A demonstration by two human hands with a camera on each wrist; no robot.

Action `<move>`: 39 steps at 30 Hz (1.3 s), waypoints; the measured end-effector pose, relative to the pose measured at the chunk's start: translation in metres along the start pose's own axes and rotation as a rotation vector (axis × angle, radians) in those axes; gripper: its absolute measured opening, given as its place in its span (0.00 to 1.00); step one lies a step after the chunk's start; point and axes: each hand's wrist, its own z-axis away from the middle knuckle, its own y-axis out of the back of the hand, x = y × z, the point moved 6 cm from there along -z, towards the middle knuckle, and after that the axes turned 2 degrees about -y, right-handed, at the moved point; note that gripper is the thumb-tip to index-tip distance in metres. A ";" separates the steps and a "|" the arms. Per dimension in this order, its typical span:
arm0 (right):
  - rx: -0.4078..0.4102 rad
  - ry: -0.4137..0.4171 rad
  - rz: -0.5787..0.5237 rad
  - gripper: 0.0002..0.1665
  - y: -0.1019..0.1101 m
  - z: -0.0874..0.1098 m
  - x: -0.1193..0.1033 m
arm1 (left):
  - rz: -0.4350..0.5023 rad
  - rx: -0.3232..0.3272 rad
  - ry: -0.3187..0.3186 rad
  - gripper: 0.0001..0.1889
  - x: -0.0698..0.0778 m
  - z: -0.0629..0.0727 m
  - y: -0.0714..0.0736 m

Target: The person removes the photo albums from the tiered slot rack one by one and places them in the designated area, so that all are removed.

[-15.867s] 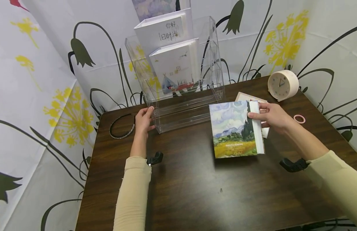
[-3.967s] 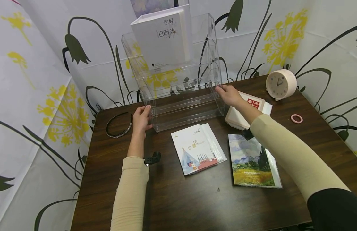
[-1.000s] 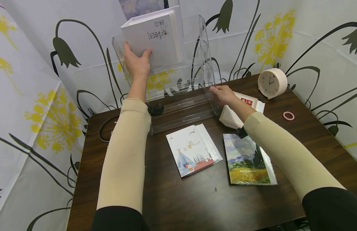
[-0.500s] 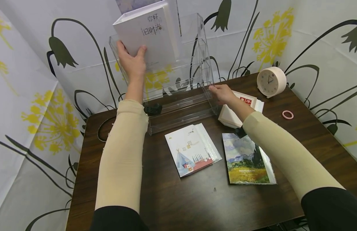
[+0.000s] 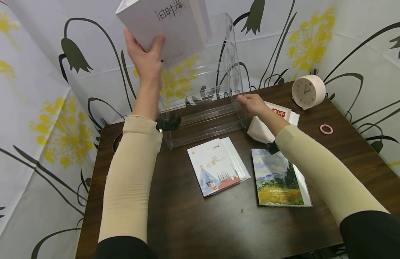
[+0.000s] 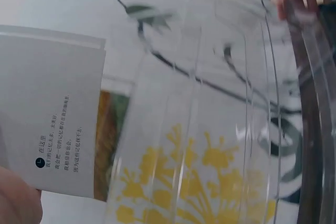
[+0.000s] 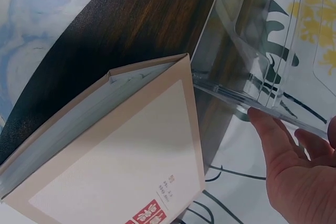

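My left hand (image 5: 146,59) grips the lower left edge of a white photo album (image 5: 177,34) with Chinese lettering, its thumb across the cover. The album is raised at the upper part of a clear acrylic tiered rack (image 5: 204,136); its top is cut off in the head view. A painted cover (image 6: 107,135) shows behind it in the left wrist view. My right hand (image 5: 254,105) holds the right side panel of the rack. Flat on the table lie a tent-pattern album (image 5: 216,169) and a landscape-painting photo album (image 5: 279,180). A beige album (image 7: 121,156) lies beside the rack, partly behind my right arm.
A round pink clock (image 5: 308,91) stands at the back right of the wooden table (image 5: 212,223). A pink ring (image 5: 326,129) lies in front of it. A dark headband (image 5: 116,142) is mostly hidden by my left arm. Patterned curtain hangs behind.
Both albums now on the table were earlier in my right hand and the rack. My left hand has left the rack's side, taken the white album and raised it; my right hand stays on the rack.
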 end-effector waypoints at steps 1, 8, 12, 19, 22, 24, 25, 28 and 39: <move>0.000 0.002 0.000 0.30 0.000 0.000 0.000 | 0.043 0.001 0.016 0.21 0.000 0.002 0.001; -0.002 0.002 0.003 0.32 0.001 0.001 0.001 | 0.302 0.011 0.091 0.23 -0.001 0.033 0.031; -0.005 -0.004 0.002 0.32 0.000 0.002 0.003 | 0.311 0.037 0.176 0.24 -0.001 0.071 0.064; -0.006 0.015 -0.001 0.33 0.000 0.001 0.002 | 0.102 0.097 0.464 0.22 -0.008 0.157 0.130; -0.005 0.017 -0.002 0.32 0.000 0.001 0.002 | -0.051 0.092 0.623 0.22 -0.011 0.190 0.159; -0.006 0.018 -0.003 0.32 0.000 0.001 0.002 | -0.142 0.091 0.720 0.22 -0.012 0.209 0.178; -0.004 0.017 -0.006 0.32 0.000 0.002 0.002 | -0.188 0.089 0.766 0.23 -0.012 0.217 0.187; -0.010 0.010 -0.012 0.32 0.000 0.002 0.003 | -0.298 0.098 0.896 0.26 -0.011 0.240 0.214; -0.015 0.009 -0.001 0.32 0.000 0.002 0.004 | -0.481 0.102 1.099 0.33 -0.032 0.290 0.264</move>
